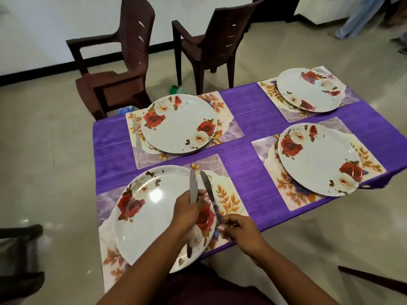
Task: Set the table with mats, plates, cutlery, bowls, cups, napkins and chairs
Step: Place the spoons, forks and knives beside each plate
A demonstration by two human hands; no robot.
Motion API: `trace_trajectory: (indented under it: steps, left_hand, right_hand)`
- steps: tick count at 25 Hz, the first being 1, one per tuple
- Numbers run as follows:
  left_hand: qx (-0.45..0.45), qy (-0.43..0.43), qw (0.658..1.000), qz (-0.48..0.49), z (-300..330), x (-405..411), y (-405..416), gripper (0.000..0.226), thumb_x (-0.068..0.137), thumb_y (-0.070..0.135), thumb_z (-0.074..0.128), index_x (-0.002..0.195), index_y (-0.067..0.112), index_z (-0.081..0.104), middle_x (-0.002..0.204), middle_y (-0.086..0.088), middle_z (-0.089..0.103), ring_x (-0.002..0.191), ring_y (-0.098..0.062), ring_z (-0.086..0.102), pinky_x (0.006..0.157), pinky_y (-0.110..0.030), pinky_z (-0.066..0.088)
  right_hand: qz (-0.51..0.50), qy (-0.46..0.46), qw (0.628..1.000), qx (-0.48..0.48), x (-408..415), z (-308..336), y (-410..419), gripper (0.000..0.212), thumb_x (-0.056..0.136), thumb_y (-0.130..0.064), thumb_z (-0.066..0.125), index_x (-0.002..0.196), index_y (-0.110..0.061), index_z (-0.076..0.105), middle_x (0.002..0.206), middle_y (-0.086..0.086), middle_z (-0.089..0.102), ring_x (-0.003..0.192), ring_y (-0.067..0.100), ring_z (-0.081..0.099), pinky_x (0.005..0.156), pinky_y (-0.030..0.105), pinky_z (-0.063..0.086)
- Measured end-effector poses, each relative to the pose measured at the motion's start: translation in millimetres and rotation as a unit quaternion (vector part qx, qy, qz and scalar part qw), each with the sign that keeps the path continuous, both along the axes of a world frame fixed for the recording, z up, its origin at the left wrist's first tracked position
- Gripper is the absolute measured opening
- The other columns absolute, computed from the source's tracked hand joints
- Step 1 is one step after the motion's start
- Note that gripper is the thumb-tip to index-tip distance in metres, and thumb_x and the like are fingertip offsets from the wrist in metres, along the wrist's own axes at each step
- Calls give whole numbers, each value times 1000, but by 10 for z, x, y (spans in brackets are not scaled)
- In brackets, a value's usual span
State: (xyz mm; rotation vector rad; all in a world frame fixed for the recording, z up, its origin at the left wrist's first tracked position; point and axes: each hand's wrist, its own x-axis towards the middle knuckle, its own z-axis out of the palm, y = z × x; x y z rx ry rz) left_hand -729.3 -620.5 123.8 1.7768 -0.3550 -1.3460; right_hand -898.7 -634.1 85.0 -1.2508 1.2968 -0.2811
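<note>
Table, rectangular, draped in purple cloth with a faint streaked weave; four place settings laid on it.

Left of table: two dark brown moulded plastic armchairs, first chair with slotted back, second chair beside it, both standing clear of the table edge on glossy beige floor.

On table, far-left setting: rectangular glossy mat, marbled lilac with orange leaf print, carrying round white plate with red rose pattern. Steel knife lying on same mat, just beside plate's left rim.

Near-left setting: matching mat with round rose plate, smooth and reflective, overhanging the near table edge.

Above that plate: left hand closed around one steel knife, flat blunt blade pointing away from the person, dark handle end showing below the fist. Right hand at plate's right rim, fingertips pinched on handle of second knife, blade angled up-left over the mat and rim; whether it touches the mat cannot be told.

Right half of table: near-right mat with rose plate; far-right mat with rose plate. Both plates round, glossy, off-centre on their mats.
</note>
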Motion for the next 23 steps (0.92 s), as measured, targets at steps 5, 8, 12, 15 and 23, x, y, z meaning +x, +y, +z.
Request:
trace_trajectory:
  steps: [5,8,12,15,23]
  left_hand:
    - [-1,33,999,-30,-117,-231,-272,27,98,19,54,124,25,57,119,4,62,103,-17,61,92,-35,50]
    - [15,34,998,-44,-136,-312,-339,27,100,24,52,127,26,53,118,5,59,95,-12,58,87,-32,47]
    - [32,56,998,-23,-190,-321,-366,30,96,21,57,126,23,56,121,-4,63,99,-21,63,83,-32,52]
    - [43,65,997,8,-210,-303,-367,31,92,18,62,123,19,58,101,-19,64,87,-32,66,76,-33,57]
    - [56,79,994,43,-260,-352,-394,23,94,19,59,116,24,61,90,-16,67,59,-11,51,55,-24,50]
  right_hand:
    - [-33,95,995,4,-116,-286,-327,12,83,-8,74,95,-8,72,79,6,67,70,12,59,63,25,51]
    - [-29,126,992,0,-153,-386,-420,13,81,-14,77,93,-15,73,80,2,72,73,12,64,70,31,53]
    - [13,174,984,-25,-130,-398,-556,10,81,-15,76,88,-19,69,74,-4,69,66,10,63,67,30,55]
    - [59,206,975,-67,-136,-356,-590,18,82,-20,77,93,-22,64,72,-5,64,69,12,62,70,31,56]
    - [169,282,927,-180,-226,-331,-598,30,91,-34,65,118,-22,61,104,-1,70,88,14,66,78,26,56]
